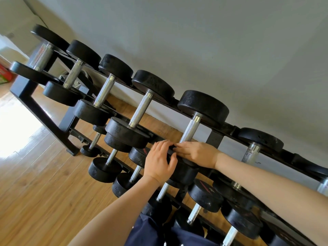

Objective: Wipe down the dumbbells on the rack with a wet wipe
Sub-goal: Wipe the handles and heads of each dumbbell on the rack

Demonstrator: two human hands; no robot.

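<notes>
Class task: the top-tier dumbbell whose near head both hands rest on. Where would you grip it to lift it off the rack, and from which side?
Grip the knurled steel handle from above, probably. It lies bare between the two wide black heads, across the rack rails, with open space over it; the heads look too broad to grasp.

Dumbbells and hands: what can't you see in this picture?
Head view only:
- Wet wipe: none shows; the left hand and right hand cover the near head of one dumbbell, so a wipe could be underneath.
- Fingers: both hands' tips meet on the black head, too tangled to tell a grip.
- Rack: its right end is cut off by the edge.
- Red writing on the lower dumbbells: too small.
</notes>
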